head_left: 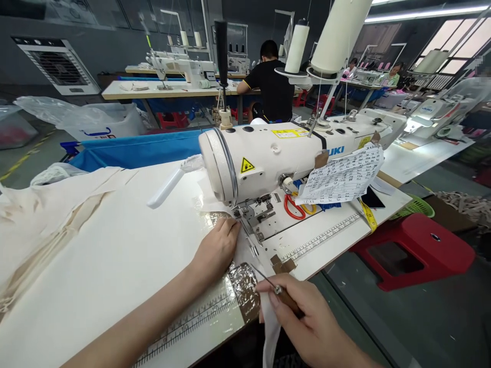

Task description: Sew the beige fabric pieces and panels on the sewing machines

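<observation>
1. The step in hand looks like feeding a pale fabric strip [270, 327] toward the sewing machine [264, 158], probably for stitching.
2. The strip hangs over the near edge of the table [172, 230], under the right hand, and seems to lead away toward the metal guide [249, 232] on the near side of the machine's stitching area.
3. The right hand [303, 312], near and right, is closed around the wooden handle of an awl [287, 301]; its thumb and fingers also appear to pinch the strip. The thin metal shaft points far and left, toward the guide.
4. The left hand [218, 245] is farther in, left of the guide, fingers bent and close together, their tips down beside it. Those tips are partly hidden, so I cannot tell whether they grip cloth or only press it flat.
5. As I judge it, the next move calls for the strip to lie flat and lined up with the guide: the left hand steadying the cloth, the right keeping light tension, the awl tip easing any fold.
6. Red-handled scissors [293, 208] lie to the right of the stitching area, apart from both hands.
</observation>
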The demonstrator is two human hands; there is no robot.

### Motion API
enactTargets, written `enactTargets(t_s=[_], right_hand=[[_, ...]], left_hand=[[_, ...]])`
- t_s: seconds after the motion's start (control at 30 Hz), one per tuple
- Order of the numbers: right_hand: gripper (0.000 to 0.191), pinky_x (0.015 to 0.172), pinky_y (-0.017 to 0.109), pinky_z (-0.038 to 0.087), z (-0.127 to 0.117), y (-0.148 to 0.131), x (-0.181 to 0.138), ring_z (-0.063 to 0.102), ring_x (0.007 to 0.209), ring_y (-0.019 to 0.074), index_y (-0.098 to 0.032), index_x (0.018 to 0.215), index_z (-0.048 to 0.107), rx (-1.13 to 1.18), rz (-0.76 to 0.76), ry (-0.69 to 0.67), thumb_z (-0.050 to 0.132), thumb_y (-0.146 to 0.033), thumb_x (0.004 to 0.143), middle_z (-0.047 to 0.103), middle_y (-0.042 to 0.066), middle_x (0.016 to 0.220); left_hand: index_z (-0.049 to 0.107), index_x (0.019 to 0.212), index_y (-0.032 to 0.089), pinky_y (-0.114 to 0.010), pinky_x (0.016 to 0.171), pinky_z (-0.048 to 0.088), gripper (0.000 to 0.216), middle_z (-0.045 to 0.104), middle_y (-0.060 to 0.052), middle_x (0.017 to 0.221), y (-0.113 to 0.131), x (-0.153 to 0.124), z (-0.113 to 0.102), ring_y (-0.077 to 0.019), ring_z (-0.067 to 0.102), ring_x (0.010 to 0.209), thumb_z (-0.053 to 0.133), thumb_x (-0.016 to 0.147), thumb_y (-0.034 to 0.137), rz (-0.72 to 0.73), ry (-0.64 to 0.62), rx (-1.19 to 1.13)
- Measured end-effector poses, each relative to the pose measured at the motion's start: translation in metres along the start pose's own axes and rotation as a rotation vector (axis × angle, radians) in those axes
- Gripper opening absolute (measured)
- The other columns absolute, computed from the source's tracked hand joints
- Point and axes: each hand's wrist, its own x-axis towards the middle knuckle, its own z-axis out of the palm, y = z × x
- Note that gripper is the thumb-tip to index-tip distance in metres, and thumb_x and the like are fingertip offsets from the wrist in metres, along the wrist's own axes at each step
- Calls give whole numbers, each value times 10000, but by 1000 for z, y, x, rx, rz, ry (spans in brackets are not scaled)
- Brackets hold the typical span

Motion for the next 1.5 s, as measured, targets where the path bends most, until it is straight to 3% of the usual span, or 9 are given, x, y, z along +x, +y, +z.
enactTargets(t_s=[0.1,0.2,0.33,0.43,0.6,0.77,1.03,1.5], right_hand=[[235,464,220,376,1,-21,6,460,478,93,-272,1191,645,-150,-175,76,481,-314,1028,674,5,839],[243,479,208,406,5,-30,8,485,495,95,-289,1197,637,-130,-275,99,468,-354,1035,680,-4,850],[240,686,212,513,2,-21,0,661,742,138,-252,1214,630,-152,-241,-35,498,-307,1021,725,19,956],[302,834,276,516,-2,-2,-3,687,961,194,-222,1247,596,-272,-158,-105,437,-182,993,733,46,1085],[240,631,309,462,1,29,14,677,732,216,-174,1198,531,-498,57,60,365,-237,1036,729,57,929],[225,547,307,381,6,43,40,661,657,219,-144,1179,505,-723,28,191,355,-184,1017,716,71,900],[253,522,307,364,13,48,64,684,713,209,-163,1203,564,-829,-24,135,383,-174,1027,710,40,844],[241,547,303,432,15,46,70,706,758,228,-129,1207,572,-864,-24,106,443,-132,1004,720,84,884]], left_hand=[[620,1051,64,-338,667,545,279,599,-146,955,-3,8,-1,-264,541,854,409,894,-28,13,-92,98],[622,961,106,-338,628,540,243,608,-127,894,-6,13,-4,-259,549,813,411,913,-4,-5,-108,115],[608,993,148,-369,769,573,222,648,-115,1004,-19,10,-4,-235,603,903,429,916,42,-10,18,-135],[614,974,184,-352,813,573,160,667,-89,1039,-31,8,-1,-212,636,964,457,955,159,-12,92,-376],[659,912,194,-325,780,575,186,699,-72,977,-38,10,-1,-199,673,913,512,971,291,-52,106,-494],[695,926,196,-318,794,575,203,707,-74,993,-38,12,-6,-207,683,940,525,954,303,-92,47,-521],[680,920,208,-288,767,558,160,715,-44,978,-40,13,-4,-187,683,905,545,931,295,-132,66,-534],[638,895,208,-312,689,543,167,686,-47,886,-41,15,4,-191,650,794,518,920,321,-194,23,-469]])
